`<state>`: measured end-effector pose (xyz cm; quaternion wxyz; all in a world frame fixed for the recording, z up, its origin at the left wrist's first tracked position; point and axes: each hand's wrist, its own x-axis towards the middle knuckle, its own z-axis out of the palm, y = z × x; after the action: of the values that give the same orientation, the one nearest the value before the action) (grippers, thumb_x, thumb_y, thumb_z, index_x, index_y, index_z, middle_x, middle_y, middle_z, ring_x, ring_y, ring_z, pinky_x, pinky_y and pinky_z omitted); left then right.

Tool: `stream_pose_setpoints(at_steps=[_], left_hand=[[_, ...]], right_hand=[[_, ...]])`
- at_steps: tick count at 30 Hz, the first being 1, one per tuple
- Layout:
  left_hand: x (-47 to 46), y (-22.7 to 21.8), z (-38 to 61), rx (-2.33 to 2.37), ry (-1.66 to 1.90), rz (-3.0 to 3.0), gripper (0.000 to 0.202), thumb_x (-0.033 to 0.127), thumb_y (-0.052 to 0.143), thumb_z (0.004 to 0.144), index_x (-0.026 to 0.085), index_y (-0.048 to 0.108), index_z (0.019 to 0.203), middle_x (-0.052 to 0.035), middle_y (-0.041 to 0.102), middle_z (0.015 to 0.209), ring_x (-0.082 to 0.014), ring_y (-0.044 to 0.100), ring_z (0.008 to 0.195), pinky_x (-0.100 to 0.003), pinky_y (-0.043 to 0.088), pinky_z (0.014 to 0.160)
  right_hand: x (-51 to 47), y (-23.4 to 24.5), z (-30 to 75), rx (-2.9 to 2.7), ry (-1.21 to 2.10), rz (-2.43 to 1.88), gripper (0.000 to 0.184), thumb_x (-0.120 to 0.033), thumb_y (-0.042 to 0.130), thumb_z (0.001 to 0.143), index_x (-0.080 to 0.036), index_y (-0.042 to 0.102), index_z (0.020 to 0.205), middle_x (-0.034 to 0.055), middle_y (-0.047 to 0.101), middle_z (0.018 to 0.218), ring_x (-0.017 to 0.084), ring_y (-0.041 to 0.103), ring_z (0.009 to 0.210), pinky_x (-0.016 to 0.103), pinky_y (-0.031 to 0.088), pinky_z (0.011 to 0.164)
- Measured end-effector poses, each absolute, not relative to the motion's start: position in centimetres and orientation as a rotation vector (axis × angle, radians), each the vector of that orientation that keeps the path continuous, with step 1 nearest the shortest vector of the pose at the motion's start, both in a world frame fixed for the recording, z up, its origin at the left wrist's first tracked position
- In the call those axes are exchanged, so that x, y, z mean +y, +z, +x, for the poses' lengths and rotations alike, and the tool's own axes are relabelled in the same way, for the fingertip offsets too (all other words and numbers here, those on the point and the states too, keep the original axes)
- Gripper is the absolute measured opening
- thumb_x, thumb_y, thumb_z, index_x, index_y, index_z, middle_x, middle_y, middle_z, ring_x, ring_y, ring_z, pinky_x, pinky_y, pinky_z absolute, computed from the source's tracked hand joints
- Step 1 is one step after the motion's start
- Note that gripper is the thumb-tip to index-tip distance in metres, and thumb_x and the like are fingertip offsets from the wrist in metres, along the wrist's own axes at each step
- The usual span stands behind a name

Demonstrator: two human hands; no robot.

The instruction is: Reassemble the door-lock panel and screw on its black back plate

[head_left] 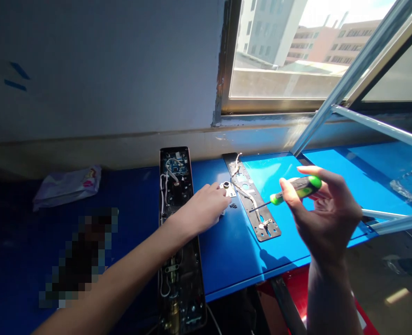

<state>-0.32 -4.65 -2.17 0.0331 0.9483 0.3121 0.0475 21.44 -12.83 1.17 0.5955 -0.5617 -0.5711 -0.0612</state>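
My right hand [331, 209] is raised over the blue table and grips a screwdriver [298, 187] with a green and black handle. Its thin shaft points left, above a long black metal plate [251, 193] with holes and attached cables. My left hand [209, 207] reaches across a long black device housing [183, 279], its fingers curled downward with the tips partly hidden. Just beyond those fingers is a small white part [228, 189] with a dark round piece. Several tiny black screws [233, 205] lie in a pile beside it. Inside the housing are a circuit board [176, 165], wires and brass fittings.
A plastic packet [68, 186] lies on the left of the blue tabletop [219, 270], near a blurred-out dark object [82, 256]. A metal ladder-like frame [376, 123] leans at the right by the window [296, 56]. Something red [296, 288] is below the table edge.
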Motion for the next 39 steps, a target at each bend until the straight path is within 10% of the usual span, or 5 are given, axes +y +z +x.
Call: stream_pose_setpoints(at_steps=[39], left_hand=[[-4.3,-2.8,1.3,0.911,-0.021,2.916,0.022,0.012,0.060,0.095,0.020,0.079,0.103,-0.0152,0.072,0.112,-0.0344,0.064,0.109,-0.043,0.051,0.083]], right_hand=[[-11.0,-1.2,20.0,-1.502,-0.042,-1.320,0.018,-0.034,0.075,0.093,-0.026,0.071,0.108,0.0091,0.078,0.100,0.024,0.075,0.078,0.043,0.063,0.069]])
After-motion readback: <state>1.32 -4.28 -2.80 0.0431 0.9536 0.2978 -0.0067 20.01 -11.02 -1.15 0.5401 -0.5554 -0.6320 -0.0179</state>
